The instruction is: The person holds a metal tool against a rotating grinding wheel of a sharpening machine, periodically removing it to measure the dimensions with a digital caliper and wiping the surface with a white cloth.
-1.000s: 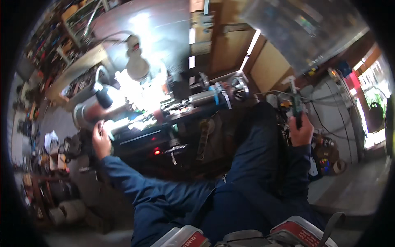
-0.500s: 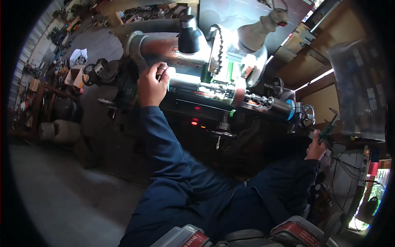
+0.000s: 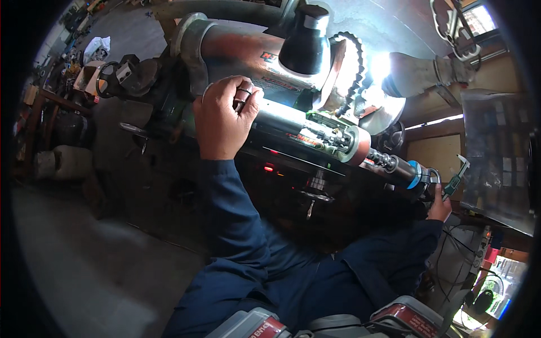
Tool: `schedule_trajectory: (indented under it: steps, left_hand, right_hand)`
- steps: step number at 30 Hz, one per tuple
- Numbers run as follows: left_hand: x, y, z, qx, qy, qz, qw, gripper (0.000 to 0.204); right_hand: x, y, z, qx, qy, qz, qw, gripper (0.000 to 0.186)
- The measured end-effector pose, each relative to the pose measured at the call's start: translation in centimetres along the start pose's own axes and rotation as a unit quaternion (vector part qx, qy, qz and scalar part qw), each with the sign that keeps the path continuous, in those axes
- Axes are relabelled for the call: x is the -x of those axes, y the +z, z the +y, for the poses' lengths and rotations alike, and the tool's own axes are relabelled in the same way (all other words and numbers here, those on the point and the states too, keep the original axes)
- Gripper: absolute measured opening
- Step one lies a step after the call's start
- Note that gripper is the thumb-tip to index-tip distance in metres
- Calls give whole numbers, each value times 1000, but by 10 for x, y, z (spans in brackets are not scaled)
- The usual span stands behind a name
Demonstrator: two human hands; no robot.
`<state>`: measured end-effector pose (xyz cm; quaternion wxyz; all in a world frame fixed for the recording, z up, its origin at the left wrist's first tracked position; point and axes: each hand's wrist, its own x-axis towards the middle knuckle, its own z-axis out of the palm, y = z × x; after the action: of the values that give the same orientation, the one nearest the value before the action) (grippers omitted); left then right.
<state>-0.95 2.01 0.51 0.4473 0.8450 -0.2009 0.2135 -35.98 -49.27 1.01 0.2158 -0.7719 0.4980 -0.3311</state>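
Closed in a fist, my left hand (image 3: 225, 121) is over the left end of the long grey cylinder (image 3: 284, 116) of a grinding machine; what its fingers grip, if anything, is hidden. A dark band shows among the curled fingers. Far right, my right hand (image 3: 439, 210) grips a green-and-silver digital caliper (image 3: 452, 184), jaws pointing up. Beside it is a small metal handwheel (image 3: 434, 174) at the machine's right end. Between the hands, a shiny shaft with several lobes (image 3: 321, 132) lies along the machine and passes a reddish-brown ring (image 3: 358, 145).
A black lamp (image 3: 305, 48) hangs over the machine, near a toothed-edge guard (image 3: 346, 70) and a second, bright lamp (image 3: 406, 76). Below the bed juts a crank handle (image 3: 311, 205). Left stand another handwheel (image 3: 107, 79) and a gas cylinder (image 3: 62, 162). A plastic-covered panel (image 3: 499, 158) stands right.
The view has shifted, so the machine appears larger and lower. My left hand remains at the cylinder's left end. My right hand, with the caliper, is now closer to the right handwheel.
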Motion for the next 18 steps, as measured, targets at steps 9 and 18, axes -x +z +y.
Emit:
schedule_trajectory:
  steps: [9,18]
  left_hand:
    - [-1,1,-1,-3,-39,-4,999,28]
    - [0,0,-3,4,-38,-11,999,29]
  right_hand:
    - [-11,-8,-41,-15,147,-79,986,37]
    - [86,3,-132,-400,-2,-21,916,45]
